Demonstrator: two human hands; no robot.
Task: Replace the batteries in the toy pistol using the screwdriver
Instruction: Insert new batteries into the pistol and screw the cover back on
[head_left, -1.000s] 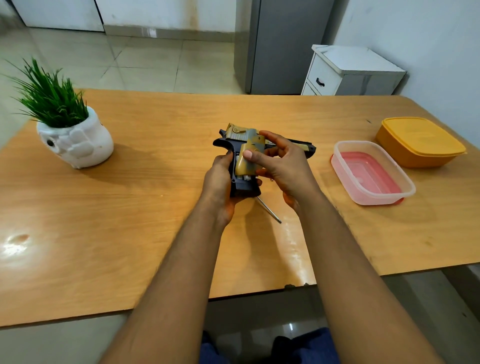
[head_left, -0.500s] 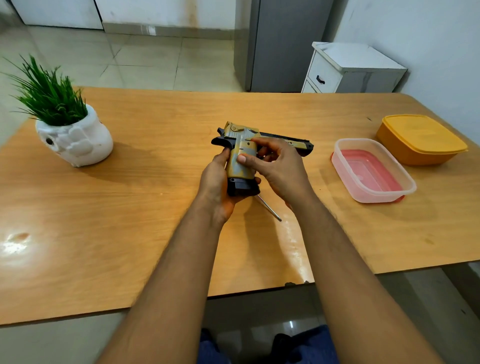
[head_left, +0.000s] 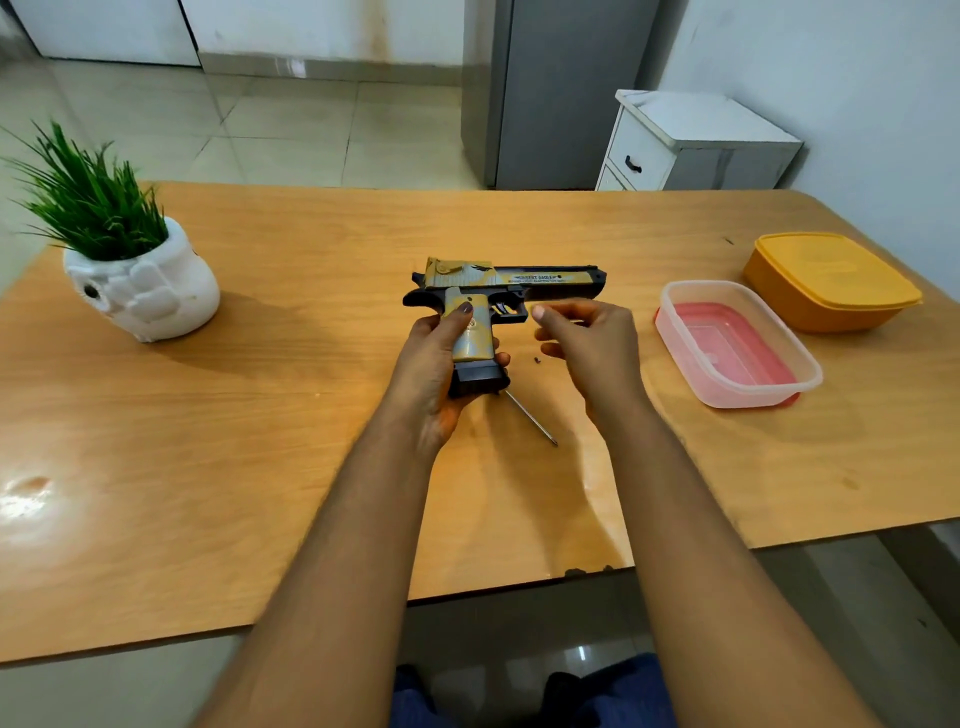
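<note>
The left hand (head_left: 434, 364) now holds alone the black and yellow plastic toy pistol (head_left: 485, 304) by its handle, just above the wooden surface (head_left: 260, 415). The right hand (head_left: 589, 340) has left the cover; its grip is loosely curled, pinching nothing visible. A small dark screw (head_left: 537, 359) and the thin metal screwdriver (head_left: 530, 417) lie between them, so screwing probably comes next.

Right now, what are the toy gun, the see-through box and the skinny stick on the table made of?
The toy pistol looks like matte plastic, black with tan painted panels and printed lettering. The clear container seems to be thin, frosted plastic; its pink bottom shows through the walls. The screwdriver shaft looks like bare metal, thin, grey and slightly shiny. Its handle is hidden behind the left hand.
</note>
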